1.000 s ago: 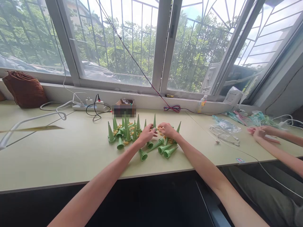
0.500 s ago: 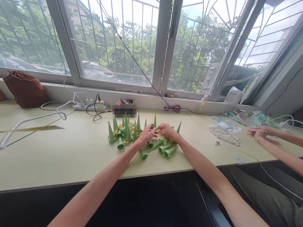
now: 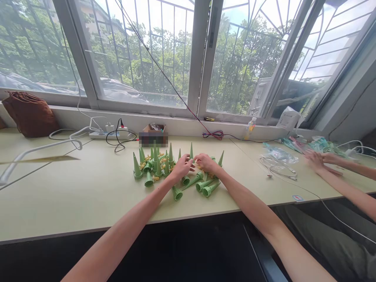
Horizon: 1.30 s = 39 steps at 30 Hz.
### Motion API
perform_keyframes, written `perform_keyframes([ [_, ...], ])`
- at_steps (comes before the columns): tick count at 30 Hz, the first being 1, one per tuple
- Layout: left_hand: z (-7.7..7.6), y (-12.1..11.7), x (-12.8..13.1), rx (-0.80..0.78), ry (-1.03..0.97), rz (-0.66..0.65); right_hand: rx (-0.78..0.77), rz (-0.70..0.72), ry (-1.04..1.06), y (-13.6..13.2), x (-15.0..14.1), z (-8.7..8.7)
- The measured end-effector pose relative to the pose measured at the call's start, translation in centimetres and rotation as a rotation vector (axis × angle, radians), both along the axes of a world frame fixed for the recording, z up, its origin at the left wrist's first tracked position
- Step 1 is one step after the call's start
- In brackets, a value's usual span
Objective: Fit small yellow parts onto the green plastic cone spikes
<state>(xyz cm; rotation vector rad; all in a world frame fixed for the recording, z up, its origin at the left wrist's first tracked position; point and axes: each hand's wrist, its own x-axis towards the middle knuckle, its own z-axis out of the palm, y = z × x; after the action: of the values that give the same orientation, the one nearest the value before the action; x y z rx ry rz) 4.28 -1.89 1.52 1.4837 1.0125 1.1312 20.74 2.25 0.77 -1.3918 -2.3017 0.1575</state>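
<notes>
A cluster of green plastic cones (image 3: 155,166) stands and lies on the pale table (image 3: 73,196), mixed with small yellow parts (image 3: 163,160). My left hand (image 3: 182,167) and my right hand (image 3: 207,162) meet over the right half of the cluster, fingers curled and pinched together around something small that I cannot make out. An upright cone (image 3: 191,150) rises just behind my fingers. Several cones (image 3: 205,185) lie on their sides in front of my hands.
A brown bag (image 3: 29,113) sits far left, with a power strip and cables (image 3: 111,133) by the window sill and a small box (image 3: 153,135) behind the cones. Another person's hands (image 3: 319,159) work at the right among plastic bags (image 3: 280,154) and white cable (image 3: 273,169).
My hands have stayed in place over the cones. The other person's hands at the right have shifted slightly up and left. The view has dipped a little.
</notes>
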Motion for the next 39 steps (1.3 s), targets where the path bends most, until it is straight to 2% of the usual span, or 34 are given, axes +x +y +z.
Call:
perform_keyframes([
  [7,0.3,-0.2,0.0,-0.002,0.006,0.002,0.091,0.063,0.203,0.3,0.2,-0.1],
  [12,0.6,-0.3,0.1,0.023,-0.062,0.014,0.246,0.104,0.431,-0.1,-0.1,0.4],
  [17,0.6,-0.4,0.1,0.033,-0.124,-0.017,0.351,0.167,0.547,-0.9,-0.8,1.1],
  [26,-0.5,0.2,0.0,0.057,-0.142,-0.035,0.358,0.213,0.557,-1.6,-1.7,1.1],
  [34,-0.2,-0.2,-0.5,0.180,0.053,-0.031,0.334,0.177,0.504,-2.3,-1.8,1.5],
  [39,-0.3,-0.3,-0.4,0.224,0.064,-0.034,0.343,0.184,0.456,-2.5,-2.0,1.6],
])
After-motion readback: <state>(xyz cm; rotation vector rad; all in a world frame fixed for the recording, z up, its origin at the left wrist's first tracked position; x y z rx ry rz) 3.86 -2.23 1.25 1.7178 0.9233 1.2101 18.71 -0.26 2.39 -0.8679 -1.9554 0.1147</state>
